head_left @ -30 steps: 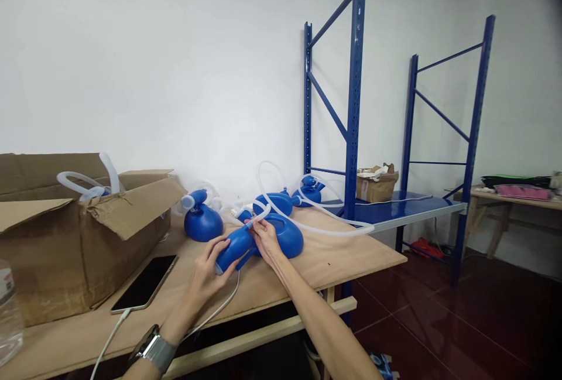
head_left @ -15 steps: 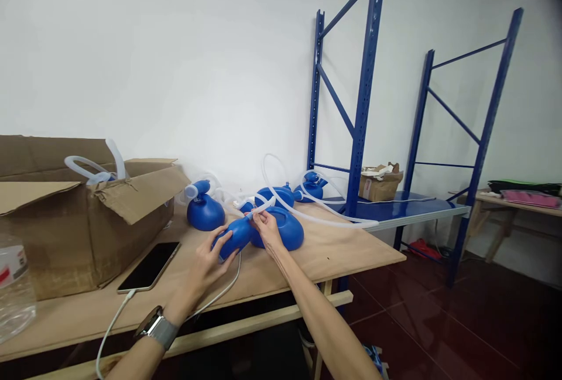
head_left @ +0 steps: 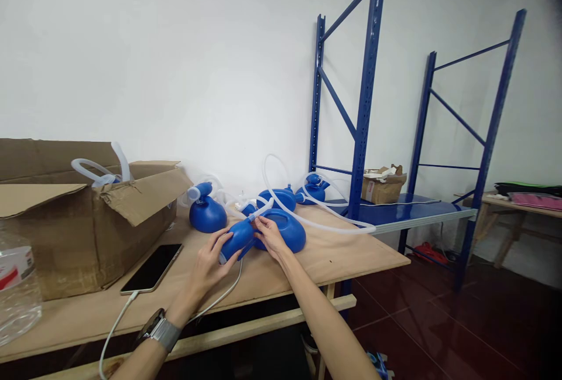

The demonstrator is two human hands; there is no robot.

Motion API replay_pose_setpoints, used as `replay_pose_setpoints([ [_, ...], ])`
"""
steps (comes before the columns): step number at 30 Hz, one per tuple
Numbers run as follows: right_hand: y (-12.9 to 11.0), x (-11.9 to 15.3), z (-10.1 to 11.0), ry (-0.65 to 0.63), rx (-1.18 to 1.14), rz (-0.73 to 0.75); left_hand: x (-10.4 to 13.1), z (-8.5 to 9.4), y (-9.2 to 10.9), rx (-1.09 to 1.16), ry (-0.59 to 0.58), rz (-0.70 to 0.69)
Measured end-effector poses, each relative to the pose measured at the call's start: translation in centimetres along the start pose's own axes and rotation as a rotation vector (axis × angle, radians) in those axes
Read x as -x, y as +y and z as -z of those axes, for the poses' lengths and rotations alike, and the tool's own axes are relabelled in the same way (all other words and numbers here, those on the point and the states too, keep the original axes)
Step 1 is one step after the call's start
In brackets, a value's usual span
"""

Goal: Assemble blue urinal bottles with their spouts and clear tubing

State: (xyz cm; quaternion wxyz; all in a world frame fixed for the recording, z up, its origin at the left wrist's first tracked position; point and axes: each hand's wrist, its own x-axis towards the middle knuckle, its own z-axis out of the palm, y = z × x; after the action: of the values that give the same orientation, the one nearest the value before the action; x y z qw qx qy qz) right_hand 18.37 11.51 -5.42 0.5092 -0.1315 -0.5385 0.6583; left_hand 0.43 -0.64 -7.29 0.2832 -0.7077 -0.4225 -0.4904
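Note:
My left hand (head_left: 209,262) is wrapped around a rounded blue plastic piece (head_left: 237,236) that narrows toward its far end. At that narrow end, a translucent white hose (head_left: 265,206) joins it or rests against it; the exact fit is too small to tell. My right hand (head_left: 268,236) pinches at this joint, its fingertips partly hiding it. Just behind my right hand lies a wide blue plastic bottle (head_left: 293,231) with a recessed top. A similar blue bottle (head_left: 207,215) with a capped head stands left of my hands, and further blue bottles (head_left: 277,197) lie behind.
An open cardboard box (head_left: 65,245) holding hoses stands at the left. In front are a phone (head_left: 151,267) on a white cable and a clear water bottle (head_left: 17,292). A blue metal rack (head_left: 364,105) rises beyond the table's right end, with a small carton (head_left: 383,185) on its shelf.
The view has shifted slightly, so everything sits a little further right. Both hands keep nearly the same hold on the blue plastic piece and the hose joint.

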Motion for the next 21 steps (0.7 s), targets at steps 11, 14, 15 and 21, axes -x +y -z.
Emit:
replay_pose_setpoints([
  [11,0.28,0.26,-0.26,-0.041,-0.034,-0.091,-0.33,-0.08,-0.05,0.010,0.063,-0.004],
  [14,0.43,0.18,-0.23,-0.049,-0.081,-0.110,-0.42,-0.03,0.04,0.022,0.067,-0.004],
  [15,0.52,0.12,-0.21,-0.057,-0.099,-0.114,-0.40,-0.04,0.03,0.024,0.067,-0.001],
  [21,0.87,-0.17,-0.06,-0.117,-0.130,-0.141,-0.16,-0.15,-0.28,0.037,0.055,0.013],
])
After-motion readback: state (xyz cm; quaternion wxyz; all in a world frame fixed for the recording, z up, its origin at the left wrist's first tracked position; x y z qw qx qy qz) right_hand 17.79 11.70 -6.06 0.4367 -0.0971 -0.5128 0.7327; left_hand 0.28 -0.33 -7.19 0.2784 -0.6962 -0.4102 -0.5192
